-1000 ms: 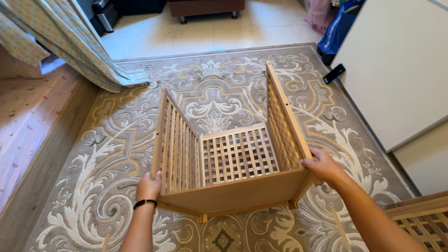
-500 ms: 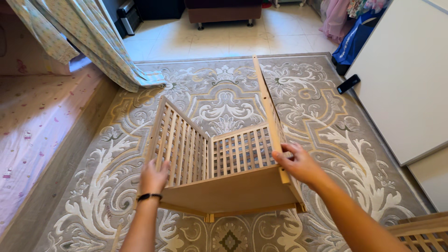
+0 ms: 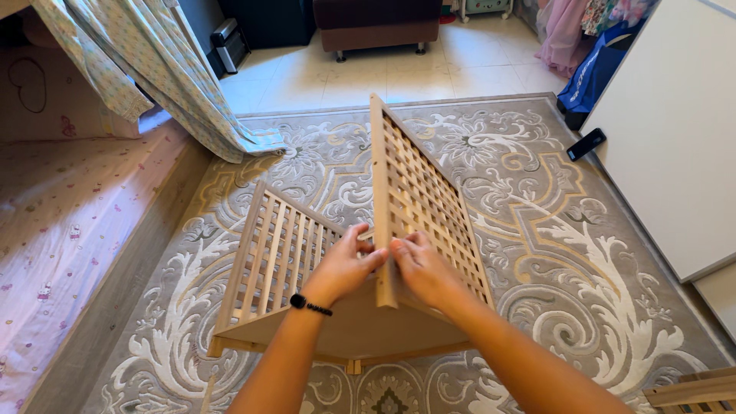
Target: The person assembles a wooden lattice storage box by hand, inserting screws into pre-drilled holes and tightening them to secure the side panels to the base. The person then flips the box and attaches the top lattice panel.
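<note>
A pink patterned bed cover [image 3: 54, 230] is filling the far left of the head view, its edge running off the frame, while a pale curtain [image 3: 146, 69] printed with small motifs is draping down onto the corner of a grey rug [image 3: 598, 307] woven with cream scrolls and gold borders. On that rug a light, unfinished wooden frame [image 3: 337, 337] is sitting, partly put together: a slatted side panel [image 3: 276, 253] of narrow upright strips is leaning outward at the left, and a solid flat board is running along the near edge, its underside and feet mostly hidden.

The left hand [image 3: 345, 264], a dark band at the wrist, is curling its fingers against the near edge of a square-holed lattice panel [image 3: 425, 207], the grip closed lightly on the wood. That lattice panel is standing almost edge-on at the middle of the frame, tilting away to the right. The right hand [image 3: 422, 264] is pressing on the same edge just beside the left, fingers bent over the rail and pinching it; how far the fingertips wrap behind is impossible to make out.

Farther right, a small dark flat object [image 3: 586, 143] is lying at the rug's edge, touching a large smooth white board [image 3: 675, 138] that is cut off by the frame. Another lattice piece [image 3: 694, 391] is peeking in at the bottom right corner.
</note>
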